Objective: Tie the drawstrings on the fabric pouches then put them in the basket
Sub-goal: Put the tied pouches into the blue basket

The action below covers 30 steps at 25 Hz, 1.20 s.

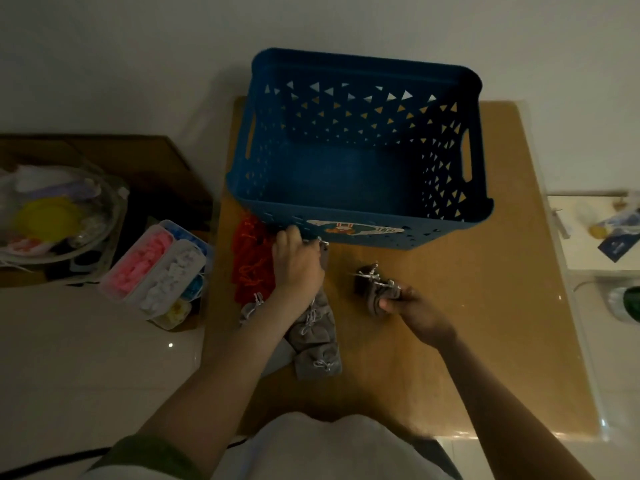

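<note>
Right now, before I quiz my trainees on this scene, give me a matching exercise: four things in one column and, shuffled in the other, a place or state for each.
Things
1. blue plastic basket
2. red fabric pouches
3. grey fabric pouch with silver drawstring
4. clear plastic compartment box

Places or states
A. gripped by the right hand
B. beside the left edge of the brown table
C. heaped just left of the left hand
D. at the table's far side, no pouch visible inside

Pairs: 1-D, 2-C, 3-A, 4-B
</note>
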Motion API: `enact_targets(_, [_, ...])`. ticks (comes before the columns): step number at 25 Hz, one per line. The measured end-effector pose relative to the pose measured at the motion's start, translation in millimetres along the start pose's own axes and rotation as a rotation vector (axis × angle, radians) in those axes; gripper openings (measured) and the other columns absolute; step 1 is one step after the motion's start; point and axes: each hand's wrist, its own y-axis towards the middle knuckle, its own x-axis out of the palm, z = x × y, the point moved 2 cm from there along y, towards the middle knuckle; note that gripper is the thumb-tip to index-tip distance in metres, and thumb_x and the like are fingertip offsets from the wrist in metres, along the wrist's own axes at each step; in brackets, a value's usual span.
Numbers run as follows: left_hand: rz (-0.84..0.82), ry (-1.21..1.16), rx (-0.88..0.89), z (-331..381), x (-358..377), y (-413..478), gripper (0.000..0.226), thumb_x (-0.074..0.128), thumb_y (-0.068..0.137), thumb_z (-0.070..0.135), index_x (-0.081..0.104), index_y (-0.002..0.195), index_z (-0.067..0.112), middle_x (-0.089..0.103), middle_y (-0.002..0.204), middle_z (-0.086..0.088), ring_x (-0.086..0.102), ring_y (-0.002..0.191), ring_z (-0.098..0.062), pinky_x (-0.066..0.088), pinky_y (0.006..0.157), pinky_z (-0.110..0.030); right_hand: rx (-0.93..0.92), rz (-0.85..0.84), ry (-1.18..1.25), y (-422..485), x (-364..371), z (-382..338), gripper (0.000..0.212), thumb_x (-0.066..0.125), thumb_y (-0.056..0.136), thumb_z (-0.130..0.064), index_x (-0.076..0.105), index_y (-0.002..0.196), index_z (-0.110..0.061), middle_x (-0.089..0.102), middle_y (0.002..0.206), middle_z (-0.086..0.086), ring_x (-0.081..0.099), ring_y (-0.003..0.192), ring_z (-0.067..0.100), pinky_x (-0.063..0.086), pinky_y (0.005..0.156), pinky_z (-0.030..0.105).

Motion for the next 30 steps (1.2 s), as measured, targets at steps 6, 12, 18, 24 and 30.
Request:
enact_targets(6, [-0.56, -1.215, -0.488, 38, 3, -22, 0.017, 0.042, 0.1, 0.015, 0.053, 0.111, 0.011, 0.06, 0.111, -0.009, 0.057, 0.094, -0.013, 0.047, 0.081, -0.022, -0.047, -0.098, 0.173, -8, 24, -23, 0.021, 0.08, 0.071, -0.037, 0.069, 0.072, -0.018, 0.062, 0.074, 0.002, 0.055, 0.074, 0.016, 0.045, 0.073, 0.025])
enact_targets(12, [-0.592, -1.702, -0.545, 43, -8, -35, 0.027, 0.033, 0.099, 0.005, 0.05, 0.121, 0.007, 0.065, 0.103, -0.012, 0.064, 0.09, -0.018, 0.053, 0.074, -0.031, -0.003, -0.123, 0.042, -17, 28, -33, 0.014, 0.059, 0.083, -0.011, 0.065, 0.076, -0.021, 0.057, 0.068, -0.007, 0.051, 0.065, 0.008, 0.041, 0.066, 0.023])
enact_targets(18, [-0.475, -1.473, -0.183, 43, -25, -49, 0.018, 0.044, 0.099, 0.029, 0.06, 0.108, 0.03, 0.068, 0.111, 0.004, 0.062, 0.108, -0.012, 0.047, 0.098, -0.034, -0.087, -0.144, -0.065, -22, 35, -72, 0.023, 0.065, 0.082, -0.021, 0.054, 0.089, -0.002, 0.047, 0.072, 0.006, 0.043, 0.065, 0.013, 0.036, 0.062, 0.025])
enact_targets(24, [-0.225, -1.742, -0.222, 36, -59, -43, 0.034, 0.037, 0.102, 0.017, 0.053, 0.129, 0.005, 0.061, 0.123, -0.014, 0.058, 0.116, -0.026, 0.048, 0.098, -0.037, -0.294, -0.401, 0.172, -31, 43, -125, 0.029, 0.061, 0.09, -0.025, 0.053, 0.075, -0.001, 0.047, 0.075, 0.02, 0.044, 0.072, 0.028, 0.038, 0.072, 0.033])
enact_targets(30, [0.006, -1.846, -0.234, 45, -77, -49, 0.032, 0.037, 0.102, 0.02, 0.054, 0.127, 0.009, 0.064, 0.117, -0.01, 0.062, 0.11, -0.022, 0.05, 0.094, -0.035, -0.405, -0.497, 0.436, -31, 77, -155, 0.015, 0.065, 0.087, -0.02, 0.069, 0.095, -0.007, 0.068, 0.094, 0.006, 0.061, 0.089, 0.015, 0.048, 0.085, 0.026])
